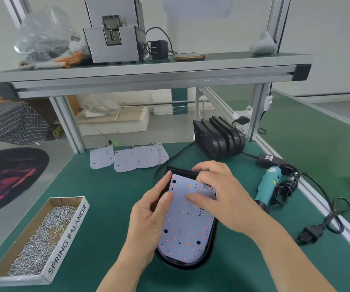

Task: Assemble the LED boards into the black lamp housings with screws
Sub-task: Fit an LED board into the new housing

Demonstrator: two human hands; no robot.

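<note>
A white LED board (pixel 187 226) with red and orange LEDs lies inside a black lamp housing (pixel 211 247) on the green mat, in front of me. My left hand (pixel 150 220) grips the housing's left edge, thumb resting on the board. My right hand (pixel 222 197) lies over the board's upper right part, fingers pressing on it and on the housing's far rim. Several spare LED boards (pixel 127 158) lie in a row at the back. A stack of empty black housings (pixel 218 137) stands on edge at the back right. A cardboard tray of screws (pixel 41 239) sits at the left.
A teal electric screwdriver (pixel 269 184) with tangled black cables and a power adapter (pixel 269 159) lies to the right. Overhead, a shelf (pixel 148 74) carries a screw feeder machine (pixel 115 32), a bag of screws and a phone. Aluminium frame posts stand at the back corners.
</note>
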